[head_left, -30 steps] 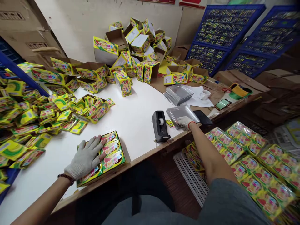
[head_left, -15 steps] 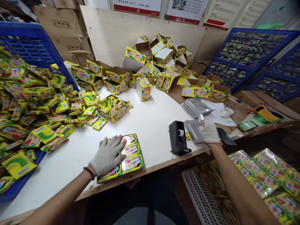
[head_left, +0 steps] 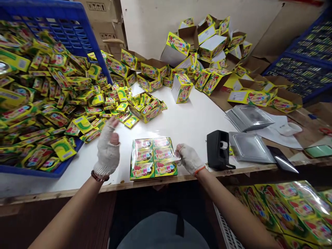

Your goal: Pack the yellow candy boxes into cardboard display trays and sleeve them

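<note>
A display box (head_left: 154, 159) of small yellow-green packs marked TWINS lies flat at the table's front edge, its packs in two columns. Glossy reflections show a clear plastic lid (head_left: 166, 157) over it. At its right side, my right hand (head_left: 190, 159), in a white fingerless glove, has its fingers closed on the lid's edge. My left hand (head_left: 107, 150), gloved the same way, is raised left of the box, apart from it, fingers spread and holding nothing. To the right stand a black tape dispenser (head_left: 218, 150) and more clear plastic lids (head_left: 251, 147).
A blue crate (head_left: 64, 169) at left spills small packs onto the white table (head_left: 178, 119). Empty and part-filled cartons (head_left: 250, 97) are heaped at the back. A phone-like dark slab (head_left: 282, 159) lies at right, above packed boxes (head_left: 280, 207) in a white basket.
My right hand has come from the plastic lids to the box, bringing a clear lid. My left hand has lifted off the box and moved left. The view has shifted.
</note>
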`<state>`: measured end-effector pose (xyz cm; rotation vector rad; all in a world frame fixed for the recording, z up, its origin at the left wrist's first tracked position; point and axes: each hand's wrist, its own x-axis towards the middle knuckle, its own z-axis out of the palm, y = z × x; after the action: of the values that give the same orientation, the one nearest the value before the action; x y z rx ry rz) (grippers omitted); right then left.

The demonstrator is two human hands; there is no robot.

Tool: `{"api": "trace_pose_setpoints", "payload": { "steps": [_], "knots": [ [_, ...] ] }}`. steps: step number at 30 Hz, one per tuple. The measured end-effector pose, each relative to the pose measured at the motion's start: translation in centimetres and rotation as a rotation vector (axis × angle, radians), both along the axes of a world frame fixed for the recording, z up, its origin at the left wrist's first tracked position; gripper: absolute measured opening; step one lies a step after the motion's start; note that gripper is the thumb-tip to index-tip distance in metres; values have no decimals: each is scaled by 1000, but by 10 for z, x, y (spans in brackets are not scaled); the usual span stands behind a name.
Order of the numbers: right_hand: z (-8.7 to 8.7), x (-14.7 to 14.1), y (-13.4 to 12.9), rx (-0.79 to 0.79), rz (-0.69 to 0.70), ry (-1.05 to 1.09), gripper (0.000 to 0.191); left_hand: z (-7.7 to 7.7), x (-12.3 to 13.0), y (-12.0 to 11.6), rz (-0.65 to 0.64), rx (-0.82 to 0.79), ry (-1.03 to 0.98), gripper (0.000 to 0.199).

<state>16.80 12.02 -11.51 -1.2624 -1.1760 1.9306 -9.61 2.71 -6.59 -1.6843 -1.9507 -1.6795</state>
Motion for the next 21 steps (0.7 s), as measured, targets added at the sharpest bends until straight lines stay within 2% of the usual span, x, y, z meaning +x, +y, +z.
{"api": "trace_pose_setpoints", "payload": {
  "steps": [1,3,6,9,15,21],
  "knots": [
    [-4,1,-2,2,23,-30,24,5,7,2,-58,-55,91,54],
    [-7,6,-6,26,50,-81,22,5,27,14,-209,-212,262,48],
    [-9,13,-13,72,82,-214,21,-10,63,42,-371,-507,590,45],
    [-11,15,-24,76,105,-286,24,-25,87,64,-441,-668,814,45],
    [-19,24,-40,11,86,-145,41,-32,91,71,-417,-696,892,48],
    [-19,34,-52,-28,-11,-128,51,-32,96,72,-423,-702,892,53]
  ]
}}
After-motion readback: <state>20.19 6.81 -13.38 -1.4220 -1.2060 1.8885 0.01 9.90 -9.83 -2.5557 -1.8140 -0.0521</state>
